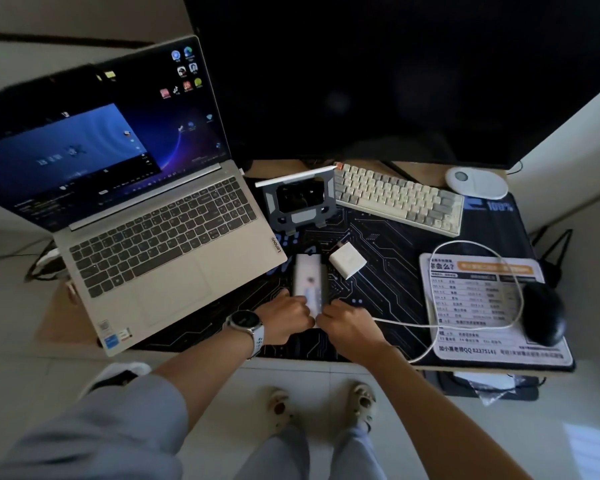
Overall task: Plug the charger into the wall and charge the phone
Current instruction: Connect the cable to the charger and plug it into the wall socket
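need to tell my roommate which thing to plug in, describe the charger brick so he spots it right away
Start at the open silver laptop on the left of the desk and look just past its front right corner. There the charger brick lies on the dark circuit-pattern desk mat, beside the phone. It is the only small, plain white cube there, with a white cable looping off to the right.

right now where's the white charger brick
In the head view the charger brick lies on the desk mat, just right of the phone, below the keyboard.

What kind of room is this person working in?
Most likely a home desk or study corner: an open laptop, a big dark monitor and a keyboard share the desk, and the person wears slippers.
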{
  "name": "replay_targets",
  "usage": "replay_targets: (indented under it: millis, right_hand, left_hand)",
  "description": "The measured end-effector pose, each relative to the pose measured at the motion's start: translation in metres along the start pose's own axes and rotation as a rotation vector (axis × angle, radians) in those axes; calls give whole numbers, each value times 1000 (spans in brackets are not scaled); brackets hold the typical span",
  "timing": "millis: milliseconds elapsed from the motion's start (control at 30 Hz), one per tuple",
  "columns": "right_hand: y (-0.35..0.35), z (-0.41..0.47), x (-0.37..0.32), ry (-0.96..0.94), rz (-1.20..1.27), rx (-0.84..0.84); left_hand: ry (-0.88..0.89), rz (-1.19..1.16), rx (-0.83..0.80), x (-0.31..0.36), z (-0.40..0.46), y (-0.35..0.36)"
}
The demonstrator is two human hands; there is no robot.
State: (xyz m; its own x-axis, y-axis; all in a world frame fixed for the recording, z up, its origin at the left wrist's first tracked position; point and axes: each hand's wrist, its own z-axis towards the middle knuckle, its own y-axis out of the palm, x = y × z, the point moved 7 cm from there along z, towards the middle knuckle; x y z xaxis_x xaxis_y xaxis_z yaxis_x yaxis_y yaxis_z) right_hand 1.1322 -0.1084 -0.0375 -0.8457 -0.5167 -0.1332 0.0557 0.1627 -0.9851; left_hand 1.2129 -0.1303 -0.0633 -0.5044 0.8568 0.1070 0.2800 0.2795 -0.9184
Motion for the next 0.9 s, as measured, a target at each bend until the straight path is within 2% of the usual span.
replay_targets:
  millis: [233, 300, 400, 533, 633, 733, 900]
  right_hand:
    - [3, -5, 13, 49, 135, -37]
    - [-2, -8, 26, 117, 176, 4]
    - [-10, -15, 49, 207, 192, 48]
    - [-13, -29, 74, 282, 222, 70]
    - [-10, -40, 88, 342, 260, 50]
    - [-3, -51, 103, 392, 282, 10]
    - [14, -57, 113, 404, 294, -93]
  left_hand:
    - [-43, -42, -74, -2, 11, 3]
    - [-82, -81, -23, -6, 18, -9]
    - [-167, -151, 141, -18, 35, -43]
    - [-324, -105, 293, -40, 61, -89]
    - [-400, -64, 240, -52, 81, -103]
    - [-442, -86, 107, -60, 96, -96]
    - [-352, -71, -80, -57, 114, -76]
